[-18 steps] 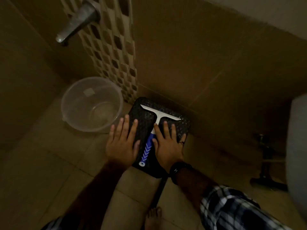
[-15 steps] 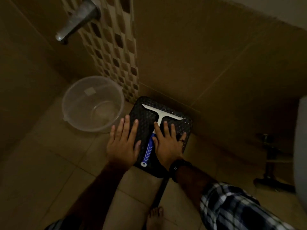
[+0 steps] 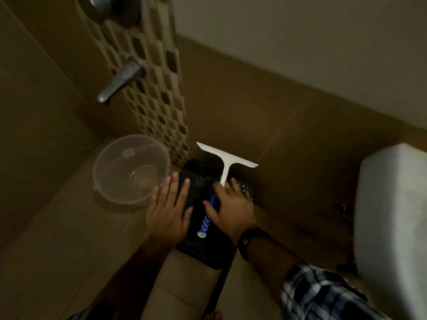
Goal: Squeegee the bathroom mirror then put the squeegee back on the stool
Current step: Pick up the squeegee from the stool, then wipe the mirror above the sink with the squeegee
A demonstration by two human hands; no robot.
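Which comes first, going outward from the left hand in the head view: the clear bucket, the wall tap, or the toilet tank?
From the left hand, resting on the stool's left edge:
1. Clear bucket, on the floor just beyond the fingertips, to the left.
2. Wall tap, above the bucket on the wall.
3. Toilet tank, far right, past the right hand.

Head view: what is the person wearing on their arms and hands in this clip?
The left hand and its forearm are bare; no sleeve, watch or ring shows. The right hand has a ring on one finger and a dark wristwatch with a dark band. Further up the right arm is a plaid sleeve in dark and pale checks, ending partway along the forearm.
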